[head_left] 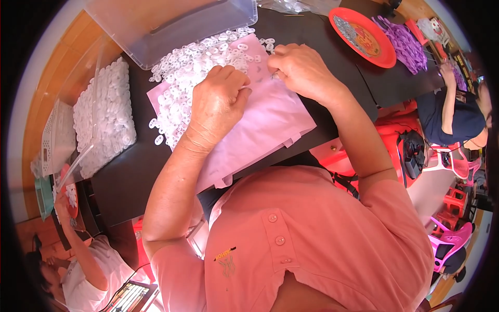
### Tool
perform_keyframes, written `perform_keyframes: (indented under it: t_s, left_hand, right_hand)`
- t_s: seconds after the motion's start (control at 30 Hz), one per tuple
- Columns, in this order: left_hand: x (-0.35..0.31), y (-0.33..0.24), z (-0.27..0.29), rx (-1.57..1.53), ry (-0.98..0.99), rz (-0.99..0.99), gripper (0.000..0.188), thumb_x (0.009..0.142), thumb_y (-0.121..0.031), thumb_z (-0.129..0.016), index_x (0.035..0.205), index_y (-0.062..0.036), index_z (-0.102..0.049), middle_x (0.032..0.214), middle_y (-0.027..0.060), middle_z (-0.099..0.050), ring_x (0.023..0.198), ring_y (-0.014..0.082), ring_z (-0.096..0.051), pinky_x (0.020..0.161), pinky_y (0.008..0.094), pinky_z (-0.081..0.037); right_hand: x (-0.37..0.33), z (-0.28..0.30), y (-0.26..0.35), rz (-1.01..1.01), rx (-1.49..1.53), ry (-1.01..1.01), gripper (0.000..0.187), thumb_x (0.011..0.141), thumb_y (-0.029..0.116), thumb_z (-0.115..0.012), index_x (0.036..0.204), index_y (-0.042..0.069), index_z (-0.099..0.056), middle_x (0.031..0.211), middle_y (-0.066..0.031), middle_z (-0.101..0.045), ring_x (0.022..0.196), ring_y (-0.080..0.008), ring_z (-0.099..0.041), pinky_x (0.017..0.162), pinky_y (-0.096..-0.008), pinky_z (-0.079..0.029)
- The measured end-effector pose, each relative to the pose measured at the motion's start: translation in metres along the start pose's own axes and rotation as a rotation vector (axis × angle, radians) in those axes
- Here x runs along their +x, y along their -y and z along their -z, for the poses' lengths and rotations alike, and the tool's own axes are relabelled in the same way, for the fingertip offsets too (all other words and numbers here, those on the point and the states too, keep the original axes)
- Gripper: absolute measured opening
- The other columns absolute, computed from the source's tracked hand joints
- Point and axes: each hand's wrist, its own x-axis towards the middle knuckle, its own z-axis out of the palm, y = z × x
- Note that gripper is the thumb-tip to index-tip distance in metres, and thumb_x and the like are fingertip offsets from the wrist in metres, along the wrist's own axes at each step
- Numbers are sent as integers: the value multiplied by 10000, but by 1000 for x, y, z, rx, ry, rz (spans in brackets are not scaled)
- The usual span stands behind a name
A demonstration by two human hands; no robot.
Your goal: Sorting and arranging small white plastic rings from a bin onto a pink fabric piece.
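Note:
A pink cloth bag [270,122] lies flat on the dark table before me. Over its far left part spreads a heap of small white oval plastic pieces [179,99], each with holes. My left hand [218,99] is closed above the bag beside this heap, thumb against the curled fingers; what they hold is hidden. Across from it, my right hand [304,70] is pinched at the bag's far right edge. A tiny dark bit shows at its fingertips, too small to name. A few loose white pieces lie just beyond the right hand.
A clear plastic bin [200,31] stands behind the heap. To the left sits a container full of white pieces [106,114]. At far right are a red plate [382,54] with small metal parts and purple straps [403,44]. Other people work at both sides.

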Motion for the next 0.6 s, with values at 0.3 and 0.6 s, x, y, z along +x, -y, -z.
perform_keyframes:
  t_s: [0.3,0.6]
  left_hand:
    - [0,0,-3,-24,-3,-7,118,718,-21,-684,813,-61,-628,815,68,-631,798,278,-606,674,386,-518]
    - [-2,-7,-7,-291,-67,166,87,777,-32,-702,854,-25,-662,783,84,-648,727,230,-629,662,327,-509]
  right_hand:
    - [-3,5,1,2,64,17,114,755,25,-585,837,76,-647,878,-81,-596,905,-315,-580,785,-442,-440]
    - [2,8,7,101,95,-78,107,771,33,-599,864,74,-633,896,-58,-615,917,-285,-583,792,-399,-416]
